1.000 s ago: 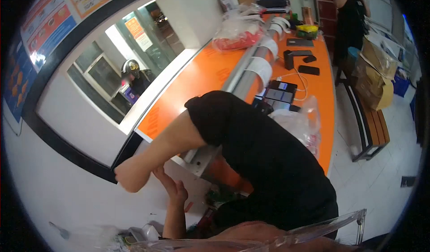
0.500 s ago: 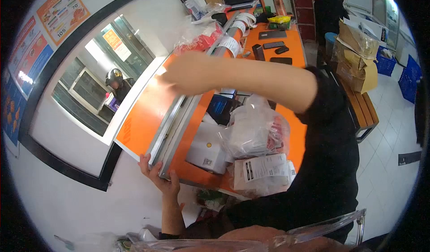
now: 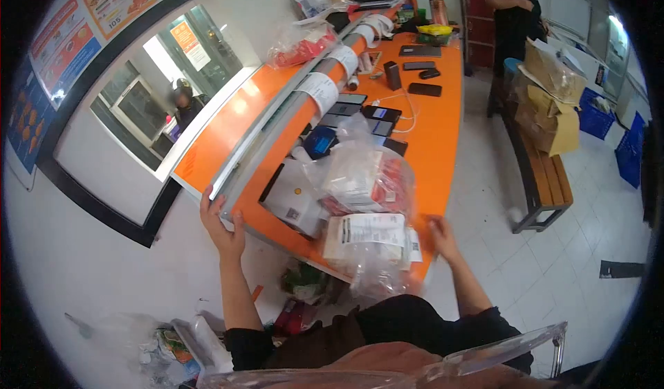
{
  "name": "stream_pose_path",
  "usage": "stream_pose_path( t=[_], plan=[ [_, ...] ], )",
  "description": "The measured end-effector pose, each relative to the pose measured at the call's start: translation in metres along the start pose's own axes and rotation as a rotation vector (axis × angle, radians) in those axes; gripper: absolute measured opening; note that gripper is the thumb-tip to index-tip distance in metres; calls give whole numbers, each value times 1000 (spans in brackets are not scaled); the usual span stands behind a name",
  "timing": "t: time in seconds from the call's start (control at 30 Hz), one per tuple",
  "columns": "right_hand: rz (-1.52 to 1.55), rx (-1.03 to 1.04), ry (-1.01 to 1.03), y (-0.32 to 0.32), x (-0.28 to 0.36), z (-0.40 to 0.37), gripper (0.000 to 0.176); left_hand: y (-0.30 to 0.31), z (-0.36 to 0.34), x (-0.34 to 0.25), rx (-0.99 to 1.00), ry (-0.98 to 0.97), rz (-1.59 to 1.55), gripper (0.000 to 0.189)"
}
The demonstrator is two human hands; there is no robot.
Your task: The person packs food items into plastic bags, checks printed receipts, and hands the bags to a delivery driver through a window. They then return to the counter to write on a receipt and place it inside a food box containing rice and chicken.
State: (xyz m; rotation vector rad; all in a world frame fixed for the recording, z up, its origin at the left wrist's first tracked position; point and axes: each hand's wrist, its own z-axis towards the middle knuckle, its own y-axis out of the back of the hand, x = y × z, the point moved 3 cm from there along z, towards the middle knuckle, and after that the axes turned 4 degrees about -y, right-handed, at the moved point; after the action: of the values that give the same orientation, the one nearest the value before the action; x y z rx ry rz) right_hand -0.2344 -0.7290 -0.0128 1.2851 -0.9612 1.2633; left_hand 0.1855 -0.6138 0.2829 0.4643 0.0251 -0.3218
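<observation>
Orange counter (image 3: 436, 133), clear bags (image 3: 366, 181), black sleeves (image 3: 484, 320).

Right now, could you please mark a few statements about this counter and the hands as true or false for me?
1. The left hand grips the near end of the metal rail on the orange counter. True.
2. The right hand holds a phone. False: it holds nothing and is at the counter's near edge, beside the clear bag with a receipt.
3. Cardboard boxes sit on the wooden bench. True.
4. The white box lies on the floor. False: it is on the counter, next to the bags.
</observation>
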Motion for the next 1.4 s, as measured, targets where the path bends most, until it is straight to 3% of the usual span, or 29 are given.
stream_pose_path(
  t=[0.07,0.17,0.27,0.3,0.43,0.5,0.57,0.6,0.63,0.67,0.8,0.9,0.97,1.03,1.07,1.1,1.17,1.27,1.3,1.4],
  plan=[
    [4,79,-33,-11,18,-30,39,2,-2,-4,6,6,52,33],
    [-87,212,173,-21,19,-37,38,4,1,-9,-26,33,-9,29],
    [-313,330,182,0,88,-44,38,1,1,-9,-68,78,-45,28],
    [-79,423,98,3,82,-40,39,-1,3,-9,-88,92,-41,26],
    [-231,357,250,26,75,-19,38,-10,2,-9,-171,179,-34,20],
    [-114,302,150,38,59,6,35,-18,-2,-4,-222,317,-91,16],
    [-44,250,55,50,79,45,31,-23,-7,5,-290,323,-105,15],
    [-38,182,129,55,78,76,30,-27,-9,10,-328,322,-111,14],
    [-31,115,203,58,73,109,29,-31,-13,16,-409,448,-172,10],
    [-24,51,273,62,68,141,28,-33,-13,18,-418,408,-105,8],
    [125,37,319,68,85,275,22,-26,-17,17,-438,357,113,9],
    [350,175,272,66,112,365,21,-35,-23,7,-508,412,232,16],
    [213,98,357,57,114,437,24,-41,-9,-6,-464,515,442,27],
    [216,109,468,39,116,510,27,-50,-6,-10,-509,491,310,27],
    [209,116,441,31,125,542,30,-51,-8,-14,-536,479,247,27],
    [203,125,414,22,136,567,32,-45,-8,-21,-439,579,412,31],
    [446,241,427,18,180,583,39,-39,-13,-24,-458,707,321,33],
    [292,74,526,-10,186,634,44,-23,-23,-15,-403,798,364,36],
    [425,163,589,-16,191,641,47,-25,-18,-20,-378,813,376,36],
    [343,224,402,-25,188,655,57,-28,-12,-23,-452,883,269,36]
  ],
)
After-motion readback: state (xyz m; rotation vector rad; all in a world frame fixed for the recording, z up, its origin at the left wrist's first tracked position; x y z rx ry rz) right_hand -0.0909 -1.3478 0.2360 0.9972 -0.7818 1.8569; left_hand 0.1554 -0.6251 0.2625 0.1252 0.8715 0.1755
